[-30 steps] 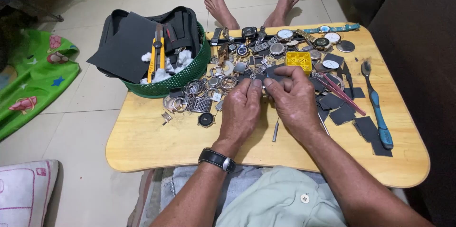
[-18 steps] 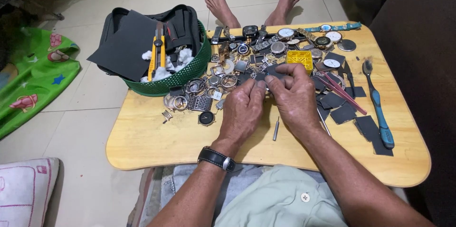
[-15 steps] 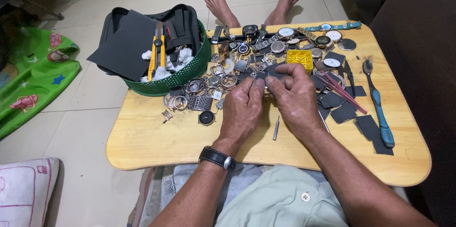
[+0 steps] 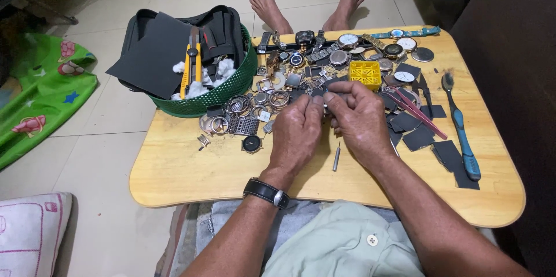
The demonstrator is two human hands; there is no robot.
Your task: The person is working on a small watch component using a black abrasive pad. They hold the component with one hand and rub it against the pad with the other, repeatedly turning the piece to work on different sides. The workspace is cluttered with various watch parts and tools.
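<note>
Both the left hand (image 4: 298, 132) and the right hand (image 4: 360, 119) pinch a small dark metal watch part (image 4: 322, 94) above the low wooden table (image 4: 185, 167). It looks light, stiff and slippery, best gripped by its edges. Loose watch cases (image 4: 255, 106) lie just beyond.

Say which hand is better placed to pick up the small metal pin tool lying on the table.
Right. The right hand lies just beside the pin tool, closer than the left hand.
</note>
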